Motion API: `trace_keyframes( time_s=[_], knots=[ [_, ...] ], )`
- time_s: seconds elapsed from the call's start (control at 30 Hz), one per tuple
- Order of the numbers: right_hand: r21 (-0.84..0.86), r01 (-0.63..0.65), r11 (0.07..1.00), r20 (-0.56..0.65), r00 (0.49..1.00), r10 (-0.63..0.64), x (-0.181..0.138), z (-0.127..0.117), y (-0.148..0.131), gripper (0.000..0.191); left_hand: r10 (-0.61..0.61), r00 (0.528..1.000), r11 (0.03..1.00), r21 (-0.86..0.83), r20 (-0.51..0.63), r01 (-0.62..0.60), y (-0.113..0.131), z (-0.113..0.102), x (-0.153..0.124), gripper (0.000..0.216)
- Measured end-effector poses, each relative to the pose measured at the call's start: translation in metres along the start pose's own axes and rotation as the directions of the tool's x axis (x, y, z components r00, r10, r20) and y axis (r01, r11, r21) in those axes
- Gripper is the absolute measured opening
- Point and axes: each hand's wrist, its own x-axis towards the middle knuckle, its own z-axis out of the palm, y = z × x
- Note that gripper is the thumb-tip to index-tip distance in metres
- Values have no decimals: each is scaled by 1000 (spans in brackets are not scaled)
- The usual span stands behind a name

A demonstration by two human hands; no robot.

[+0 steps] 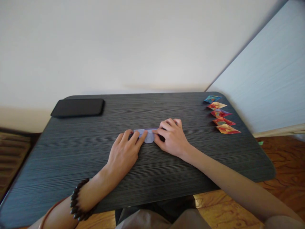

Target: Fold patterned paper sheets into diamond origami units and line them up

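Note:
A small piece of folded paper [149, 138], pale lilac with a darker purple upper edge, lies on the dark table in front of me. My left hand [125, 151] is palm down at its left part, fingers bent and fingertips pressing the paper against the table. At the right end, my right hand [172, 136] has its thumb and index finger closed on the paper's edge, the other fingers curled above. Both hands cover the ends of the strip, and a rounded flap shows between them.
Several folded paper pieces [221, 121] in blue, cream, red and orange form a column along the table's right side. A black phone-like slab [78, 107] rests at the back left. Behind the dark wood-grain table [157, 178] stands a white wall [133, 47]; a pale panel [269, 73] rises at right.

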Motion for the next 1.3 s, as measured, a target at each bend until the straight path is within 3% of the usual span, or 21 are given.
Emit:
trace_keyframes(
  time_s=[0.1, 0.23, 0.73, 1.07, 1.3],
  knots=[
    [46, -109, 993, -31, 993, 110, 12, 7, -5, 20, -2, 1000, 1000, 2, 12, 2, 0, 1, 0, 51],
    [95, -146, 985, -29, 988, 149, 19, 15, -6, 11, -3, 1000, 1000, 3, 14, 3, -1, 2, 0, 50],
    [225, -307, 925, 54, 952, 302, -2, 8, 12, 5, -12, 1000, 999, 34, 17, 12, 0, 2, 0, 47],
    [240, -339, 910, 47, 940, 338, 0, 9, 11, 11, 1, 1000, 999, 37, -17, -1, -4, 5, -2, 45],
    [260, -272, 927, -5, 959, 283, -3, 9, 15, 20, -3, 999, 1000, 4, -37, 4, -5, 6, -2, 46]
  ],
)
